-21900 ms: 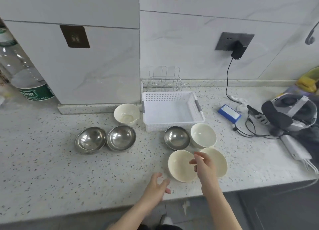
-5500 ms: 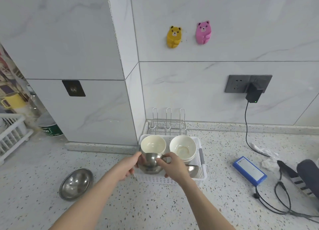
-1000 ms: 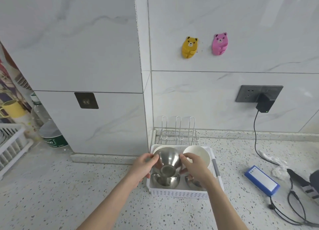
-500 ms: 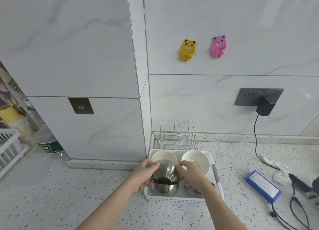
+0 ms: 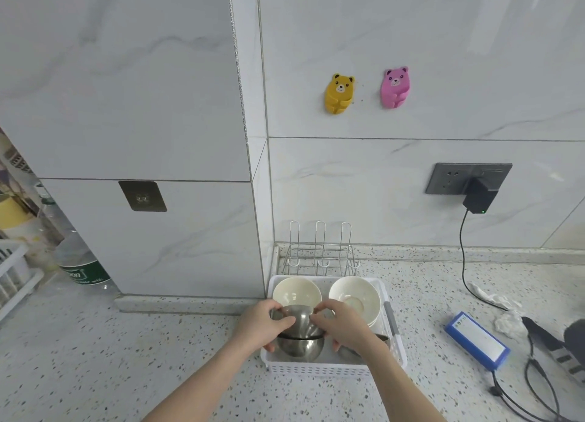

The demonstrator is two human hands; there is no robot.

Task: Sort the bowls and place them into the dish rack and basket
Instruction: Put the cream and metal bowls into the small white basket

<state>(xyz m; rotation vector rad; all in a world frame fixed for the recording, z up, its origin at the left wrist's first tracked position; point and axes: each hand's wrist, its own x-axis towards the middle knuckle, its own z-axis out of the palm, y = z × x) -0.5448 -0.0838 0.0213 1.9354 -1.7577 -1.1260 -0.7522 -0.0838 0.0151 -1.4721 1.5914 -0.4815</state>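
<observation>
Yellow bear [image 5: 339, 94] & pink bear [image 5: 395, 87] on wall, blue box [image 5: 476, 340] on counter [image 5: 126, 358].

View: you have one head-worn wide-angle camera only.
Facing: you look forward and down at the countertop [image 5: 126, 358] and the tiled wall [image 5: 411, 42].
Nearness: your forearms rise from the bottom edge; the white basket [image 5: 329, 369] sits close, low and centre.
Distortion: wall lines bow outward toward your edges.

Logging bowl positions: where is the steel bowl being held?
Head view, bottom centre: the steel bowl sits between both hands over the white basket's front left corner, atop another steel bowl.
</observation>
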